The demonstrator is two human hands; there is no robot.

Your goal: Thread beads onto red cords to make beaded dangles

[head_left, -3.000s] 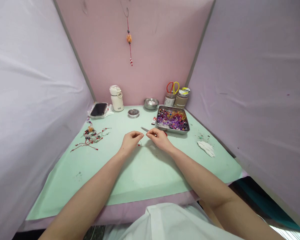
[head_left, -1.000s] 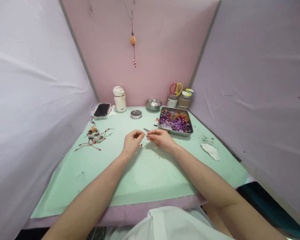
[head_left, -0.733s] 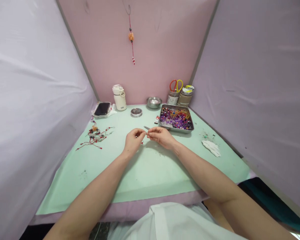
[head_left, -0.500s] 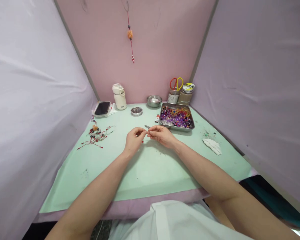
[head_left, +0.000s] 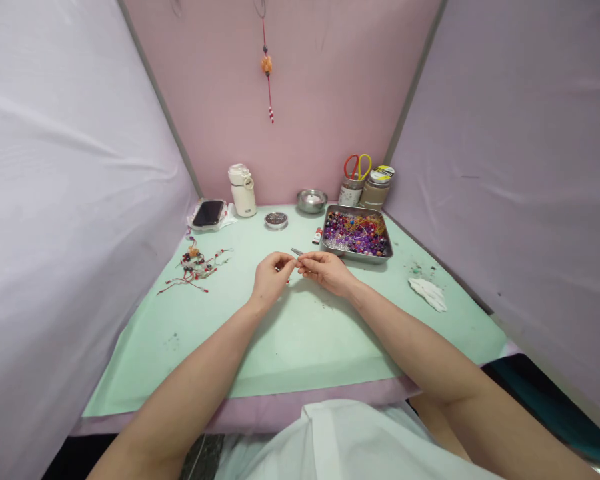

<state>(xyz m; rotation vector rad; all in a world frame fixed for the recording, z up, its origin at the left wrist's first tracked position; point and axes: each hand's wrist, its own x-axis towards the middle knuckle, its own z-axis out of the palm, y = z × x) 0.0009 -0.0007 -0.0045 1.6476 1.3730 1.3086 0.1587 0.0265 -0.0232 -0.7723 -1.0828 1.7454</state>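
Pinching fingertips meet: left hand, right hand, tweezers.

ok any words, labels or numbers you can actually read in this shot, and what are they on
None can be read as text.
The yellow-and-black label on the lid of the brown jar: print too small and blurred.
The label on the cup holding the scissors: marks, not legible.
The small red-and-white tube by the bead tray: too small.
The phone screen is dark.
The left hand and right hand hide no lettering that shows.
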